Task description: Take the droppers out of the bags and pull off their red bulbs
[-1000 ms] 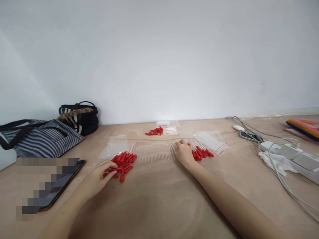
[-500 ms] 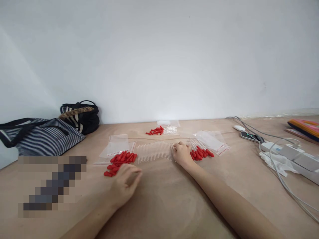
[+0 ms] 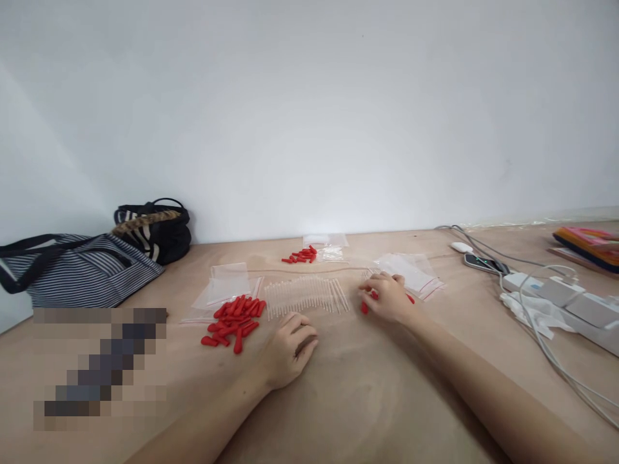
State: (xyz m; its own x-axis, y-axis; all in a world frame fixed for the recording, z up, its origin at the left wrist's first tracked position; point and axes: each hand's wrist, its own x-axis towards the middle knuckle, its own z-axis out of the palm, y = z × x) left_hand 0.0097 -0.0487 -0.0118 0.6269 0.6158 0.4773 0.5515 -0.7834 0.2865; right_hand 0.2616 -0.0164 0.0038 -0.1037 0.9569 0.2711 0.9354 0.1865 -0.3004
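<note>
White cotton swabs (image 3: 300,296) lie side by side in a long row on the table. My left hand (image 3: 290,351) rests just in front of this row, fingers loosely bent and apart, holding nothing. Left of it is a pile of red, uninflated balloons (image 3: 236,312). My right hand (image 3: 387,296) is right of the row, over a second group of red balloons (image 3: 364,308) and some loose swabs (image 3: 366,276), largely covering both. Its fingers are bent down and close together; whatever is between the fingertips is hidden.
Clear zip bags (image 3: 229,280) lie left and right of the row. Farther back are small red pieces (image 3: 300,255) and thin white sticks (image 3: 333,253). A power strip (image 3: 561,293) with cables stands right; a striped bag (image 3: 91,270) and a black bag (image 3: 169,232) stand left.
My right hand has moved right, from the row's end to the right-hand balloons and swabs. My left hand has moved right, away from the left balloon pile, and settled before the row.
</note>
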